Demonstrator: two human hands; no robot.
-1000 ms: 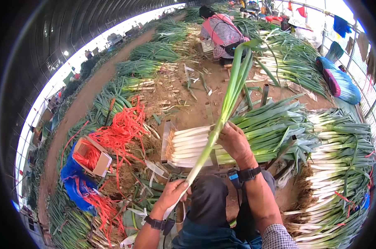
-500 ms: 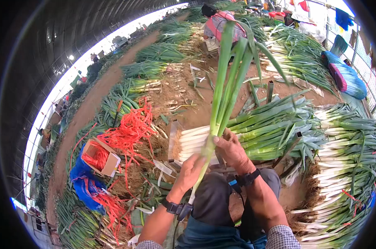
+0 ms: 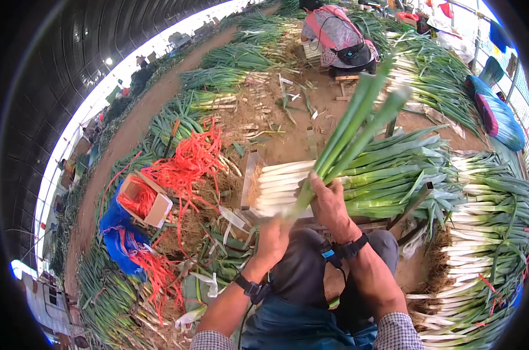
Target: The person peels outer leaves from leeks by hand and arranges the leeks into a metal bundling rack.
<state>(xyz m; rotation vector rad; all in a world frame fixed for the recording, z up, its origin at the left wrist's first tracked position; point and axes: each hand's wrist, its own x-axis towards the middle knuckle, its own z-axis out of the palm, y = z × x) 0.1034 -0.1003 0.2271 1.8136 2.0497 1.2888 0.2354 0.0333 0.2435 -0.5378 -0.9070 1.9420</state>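
Note:
A long leek (image 3: pixel 349 131) slants up and to the right in front of me, its leaf tips blurred. My right hand (image 3: pixel 328 204) is wrapped round its green stem. Lower down, my left hand (image 3: pixel 273 236) is closed at the pale end, which is blurred and mostly hidden. Just beyond my hands, a metal frame (image 3: pixel 251 175) holds a row of leeks (image 3: pixel 285 182) lying side by side, white stems and trimmed roots to the left, green leaves to the right.
Orange-red ribbons (image 3: pixel 188 163) and an open cardboard box (image 3: pixel 159 209) of ribbon lie at the left, by blue netting (image 3: pixel 115 236). More leeks (image 3: pixel 480 233) are piled at the right. A person (image 3: pixel 340 38) sits low at the far end. A blue bundle (image 3: pixel 498 116) lies far right.
The leek has tilted further to the right, with its leaves now pointing up and right. Both hands have stayed closed near it. The view has shifted slightly, and more of the other person shows.

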